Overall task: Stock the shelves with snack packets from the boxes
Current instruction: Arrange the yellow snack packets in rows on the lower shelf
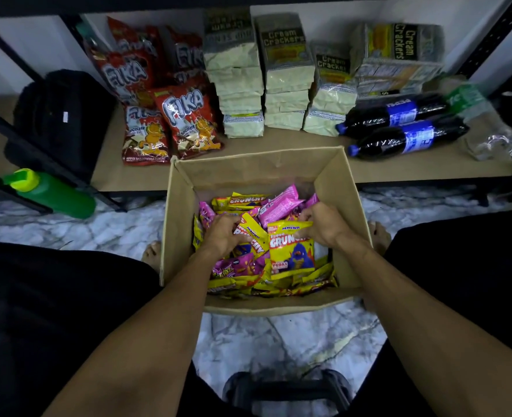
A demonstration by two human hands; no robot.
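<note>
An open cardboard box (248, 171) stands on the floor between my legs, holding several yellow Crunchy packets and pink packets. My left hand (221, 234) is down inside it, fingers curled round a tilted yellow Crunchy packet (253, 236). My right hand (324, 224) grips the top edge of another yellow Crunchy packet (291, 254), which stands upright in the box. A pink packet (279, 206) lies on the pile just beyond my hands. The low wooden shelf (294, 145) runs right behind the box.
On the shelf stand red Fika packets (188, 121), stacks of Cream Crackers packs (285, 73) and two dark cola bottles (399, 127). A black bag (65, 115) sits at the left, a green bottle (50, 191) lies by the shelf post. Marble floor surrounds the box.
</note>
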